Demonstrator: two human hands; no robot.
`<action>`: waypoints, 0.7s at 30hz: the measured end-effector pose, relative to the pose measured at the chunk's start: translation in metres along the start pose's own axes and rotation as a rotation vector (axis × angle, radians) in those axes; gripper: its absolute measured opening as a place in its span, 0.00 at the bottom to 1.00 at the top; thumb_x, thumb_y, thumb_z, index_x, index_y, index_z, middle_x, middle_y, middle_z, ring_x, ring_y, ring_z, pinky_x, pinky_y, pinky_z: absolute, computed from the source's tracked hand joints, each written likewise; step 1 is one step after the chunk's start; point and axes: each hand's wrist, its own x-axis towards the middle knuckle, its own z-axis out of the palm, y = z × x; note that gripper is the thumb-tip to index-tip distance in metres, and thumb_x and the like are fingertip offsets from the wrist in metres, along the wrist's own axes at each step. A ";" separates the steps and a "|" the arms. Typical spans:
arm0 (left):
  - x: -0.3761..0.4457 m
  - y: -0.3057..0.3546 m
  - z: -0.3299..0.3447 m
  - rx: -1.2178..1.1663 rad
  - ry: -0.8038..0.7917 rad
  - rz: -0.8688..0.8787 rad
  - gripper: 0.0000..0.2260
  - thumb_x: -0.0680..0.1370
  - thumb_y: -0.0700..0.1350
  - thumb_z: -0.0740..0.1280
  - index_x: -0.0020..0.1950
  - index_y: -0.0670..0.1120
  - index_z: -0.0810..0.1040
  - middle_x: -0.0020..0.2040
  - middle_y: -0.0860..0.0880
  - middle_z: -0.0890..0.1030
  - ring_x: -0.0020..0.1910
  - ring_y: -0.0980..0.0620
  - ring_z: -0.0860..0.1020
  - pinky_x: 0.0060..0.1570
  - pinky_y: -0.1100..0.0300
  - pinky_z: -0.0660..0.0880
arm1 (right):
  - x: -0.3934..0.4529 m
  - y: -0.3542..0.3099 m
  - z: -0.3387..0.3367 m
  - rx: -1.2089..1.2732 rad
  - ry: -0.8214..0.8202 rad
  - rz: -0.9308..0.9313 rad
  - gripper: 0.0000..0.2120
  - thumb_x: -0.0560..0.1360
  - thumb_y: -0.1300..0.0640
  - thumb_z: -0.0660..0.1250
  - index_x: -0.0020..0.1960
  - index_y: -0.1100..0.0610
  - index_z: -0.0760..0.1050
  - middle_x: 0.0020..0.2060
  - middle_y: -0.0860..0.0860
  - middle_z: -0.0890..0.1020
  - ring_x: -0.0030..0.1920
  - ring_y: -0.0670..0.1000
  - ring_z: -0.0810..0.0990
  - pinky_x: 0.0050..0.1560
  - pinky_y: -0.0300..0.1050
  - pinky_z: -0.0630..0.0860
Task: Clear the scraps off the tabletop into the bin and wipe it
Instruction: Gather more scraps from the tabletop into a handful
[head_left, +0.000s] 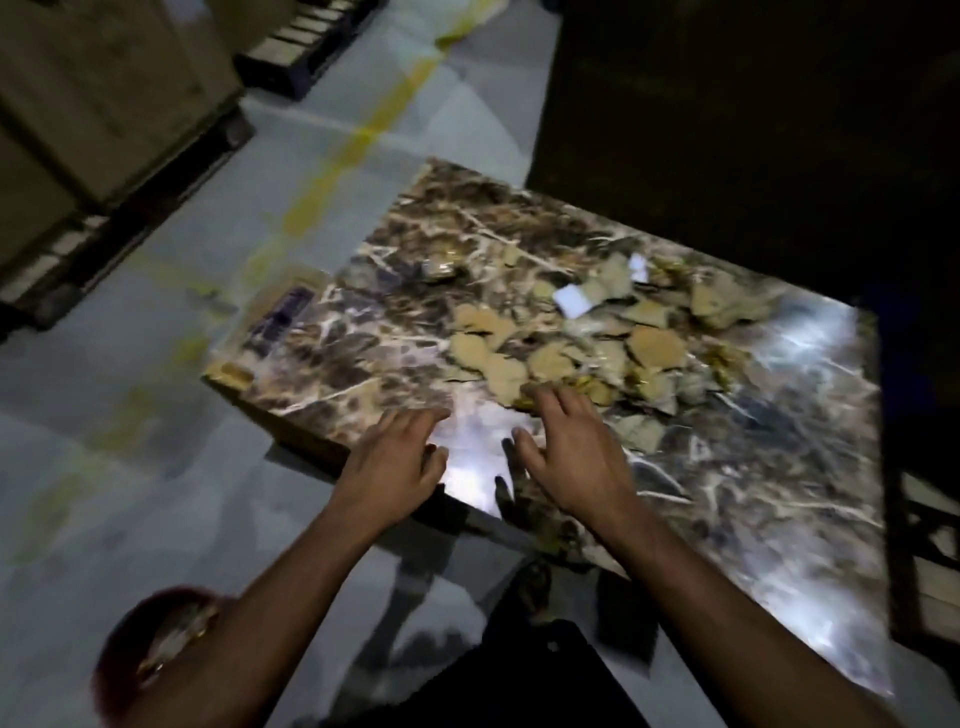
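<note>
— Edges first: what room have I got around the tabletop (727, 467)?

— Bare floor (130, 415) lies off the left and near sides, with yellow lines across it. The table's near-left corner sits right under my hands. Off the far and right sides it goes dark, and I can't tell what stands there. A red-rimmed bin (156, 649) sits on the floor at near left, beside my left forearm.

— And the scraps (561, 343)?

— Tan torn pieces lie in a loose band running left to right across the middle of the marble-patterned top, a couple of white bits (574, 300) among them on the far side. The strip of top nearest me is bare and glossy.

— Hands?

— My left hand (397, 460) lies flat with fingers spread, gripping nothing, at the near-left edge, clear of the band. My right hand (566, 452) is spread too, its fingertips (545, 397) just touching the nearest pieces; the band stretches away beyond and to the right.
</note>
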 end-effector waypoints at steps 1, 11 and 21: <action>0.013 0.011 0.008 -0.001 -0.044 0.007 0.21 0.79 0.51 0.64 0.71 0.49 0.73 0.66 0.46 0.78 0.64 0.43 0.74 0.58 0.50 0.75 | -0.001 0.023 -0.007 0.004 0.001 0.040 0.23 0.79 0.47 0.65 0.71 0.54 0.71 0.65 0.54 0.76 0.64 0.59 0.75 0.55 0.51 0.75; 0.119 0.037 0.040 0.147 -0.231 -0.021 0.34 0.76 0.56 0.70 0.79 0.53 0.61 0.75 0.49 0.69 0.72 0.43 0.66 0.70 0.48 0.67 | 0.022 0.146 -0.013 0.238 -0.120 0.255 0.28 0.79 0.47 0.66 0.77 0.52 0.64 0.70 0.54 0.70 0.67 0.58 0.73 0.62 0.54 0.76; 0.247 -0.007 -0.010 0.461 -0.452 -0.099 0.65 0.54 0.73 0.78 0.80 0.62 0.41 0.82 0.40 0.43 0.79 0.29 0.43 0.72 0.28 0.53 | 0.160 0.133 -0.014 0.100 -0.126 0.241 0.25 0.81 0.48 0.64 0.76 0.53 0.67 0.71 0.55 0.72 0.68 0.60 0.73 0.61 0.52 0.75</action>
